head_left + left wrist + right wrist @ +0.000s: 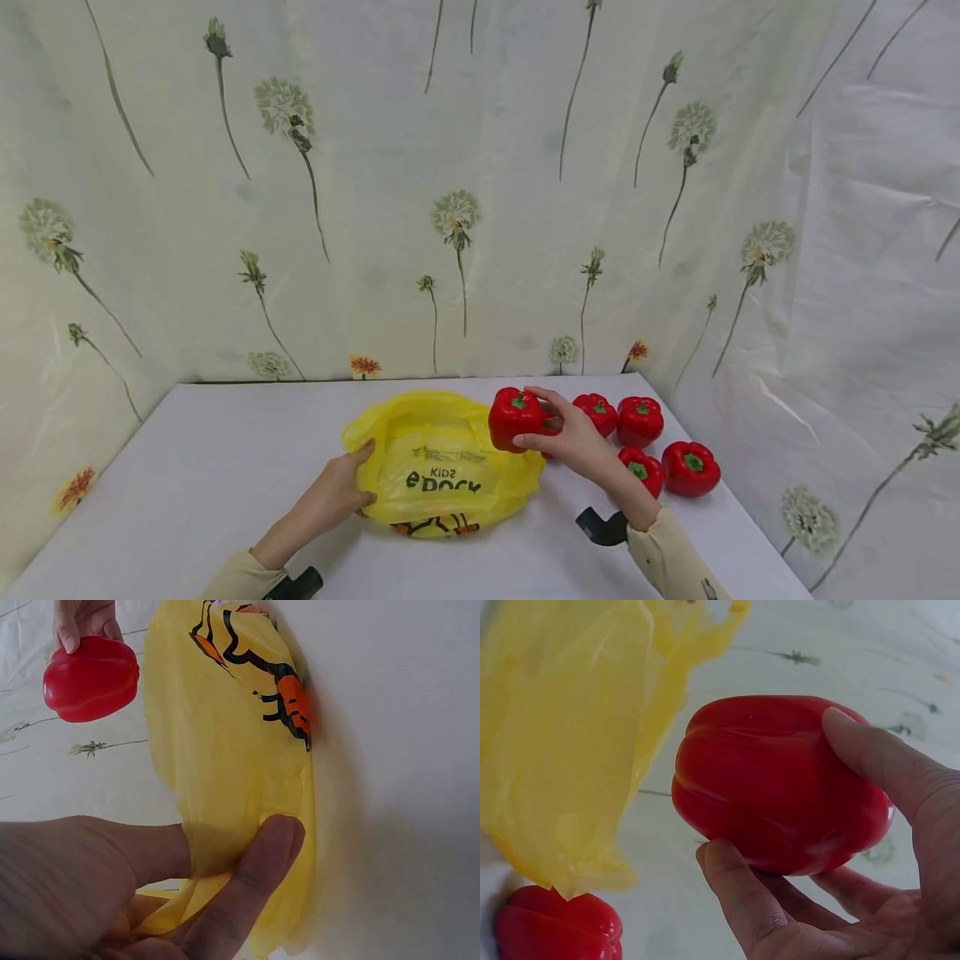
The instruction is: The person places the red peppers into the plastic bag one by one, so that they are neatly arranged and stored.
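Note:
A yellow plastic bag (450,458) with dark printing and an orange-and-black picture stands on the table, its mouth spread. My left hand (341,483) grips the bag's left edge; in the left wrist view the thumb and fingers (247,892) pinch the thin plastic. My right hand (573,433) holds a red bell pepper (513,418) with a green stem, up at the right side of the bag's mouth. The right wrist view shows thumb and fingers round this pepper (772,784), with the bag (562,742) to its left.
Several more red bell peppers (692,468) sit on the white table (247,450) at the right, behind and beside the right forearm. One pepper (559,926) lies close under the bag's edge. A flower-patterned curtain (510,250) hangs behind the table and along its sides.

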Demonstrator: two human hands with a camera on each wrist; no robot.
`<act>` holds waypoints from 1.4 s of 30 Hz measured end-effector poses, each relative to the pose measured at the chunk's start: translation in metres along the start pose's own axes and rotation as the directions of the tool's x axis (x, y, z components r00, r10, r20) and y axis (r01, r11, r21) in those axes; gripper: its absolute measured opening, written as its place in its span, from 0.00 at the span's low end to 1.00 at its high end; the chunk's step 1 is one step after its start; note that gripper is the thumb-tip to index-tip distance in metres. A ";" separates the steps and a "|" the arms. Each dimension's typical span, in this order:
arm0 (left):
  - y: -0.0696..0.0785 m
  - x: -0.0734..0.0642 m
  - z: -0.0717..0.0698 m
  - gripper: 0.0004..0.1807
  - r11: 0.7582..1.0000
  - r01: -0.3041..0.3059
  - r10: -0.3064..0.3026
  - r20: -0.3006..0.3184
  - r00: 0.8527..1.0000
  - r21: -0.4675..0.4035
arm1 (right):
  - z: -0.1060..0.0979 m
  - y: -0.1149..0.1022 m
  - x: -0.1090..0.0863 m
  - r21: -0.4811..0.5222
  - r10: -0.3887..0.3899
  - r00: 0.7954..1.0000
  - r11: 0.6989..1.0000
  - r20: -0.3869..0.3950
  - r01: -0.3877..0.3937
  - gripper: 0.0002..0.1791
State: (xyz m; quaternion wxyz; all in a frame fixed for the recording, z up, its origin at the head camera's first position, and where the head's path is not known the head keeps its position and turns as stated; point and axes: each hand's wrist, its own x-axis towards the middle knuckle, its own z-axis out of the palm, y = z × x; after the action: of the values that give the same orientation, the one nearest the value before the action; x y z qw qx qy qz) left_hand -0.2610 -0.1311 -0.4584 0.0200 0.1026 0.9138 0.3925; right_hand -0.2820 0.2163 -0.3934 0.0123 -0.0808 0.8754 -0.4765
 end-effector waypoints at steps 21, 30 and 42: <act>0.007 -0.034 0.012 0.48 0.998 0.005 -0.006 0.018 1.000 0.057 | 0.009 -0.006 -0.001 -0.001 -0.018 1.000 1.000 0.015 0.018 0.45; 0.010 -0.044 0.011 0.42 0.994 -0.020 0.020 0.003 1.000 0.106 | 0.015 -0.004 -0.002 0.001 -0.002 1.000 1.000 0.014 0.002 0.45; -0.008 -0.012 0.004 0.25 0.999 -0.020 0.017 -0.085 0.996 -0.031 | 0.016 -0.003 -0.002 -0.014 -0.010 1.000 1.000 0.025 0.010 0.45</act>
State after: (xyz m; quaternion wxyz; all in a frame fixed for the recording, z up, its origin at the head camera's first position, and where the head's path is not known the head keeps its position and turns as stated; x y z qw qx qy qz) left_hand -0.2504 -0.1362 -0.4670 -0.0209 0.0939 0.9065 0.4111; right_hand -0.2785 0.2012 -0.3998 0.0204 -0.0913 0.8780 -0.4694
